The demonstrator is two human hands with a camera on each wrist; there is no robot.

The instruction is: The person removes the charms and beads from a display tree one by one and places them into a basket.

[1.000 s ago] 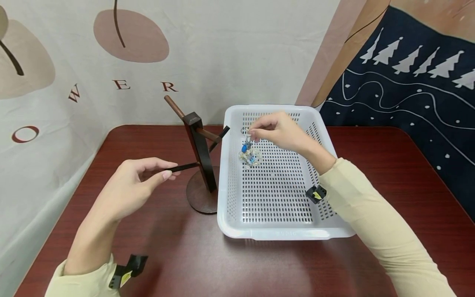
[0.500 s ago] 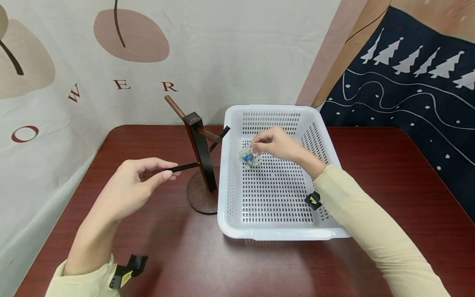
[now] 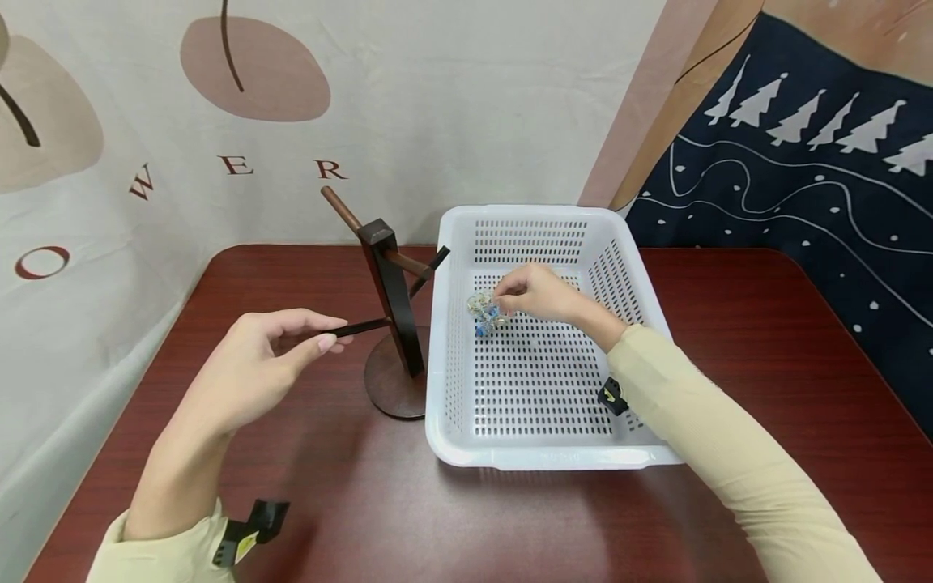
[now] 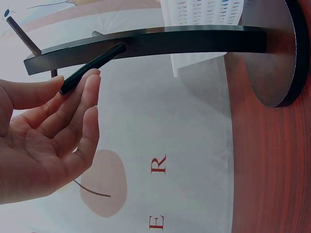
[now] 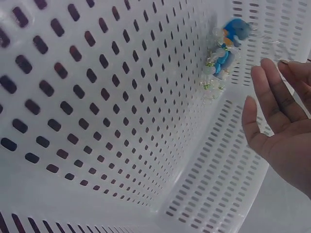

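Observation:
In the head view, my left hand (image 3: 266,356) pinches a dark peg (image 3: 364,327) of a wooden peg stand (image 3: 399,308) between thumb and fingers. The same peg (image 4: 92,69) shows gripped near its end in the left wrist view. My right hand (image 3: 538,293) is low inside a white perforated plastic basket (image 3: 554,458), its fingertips beside a beaded keychain (image 3: 487,314). The right wrist view shows the keychain's clear beads and blue pieces (image 5: 222,60) at the basket floor, with the fingers (image 5: 277,97) apart from them and loosely bent.
The stand's round base (image 3: 394,397) sits right against the basket's left side. Upper pegs (image 3: 341,207) stick out left and right, one reaching the basket rim. Behind the red-brown table (image 3: 350,502) hang a printed pale cloth (image 3: 466,97) and a navy cloth (image 3: 794,186).
My right hand has lowered into the basket, and the keychain that hung from its fingers now lies tipped over, blue piece toward the front. My left hand has stayed on the peg.

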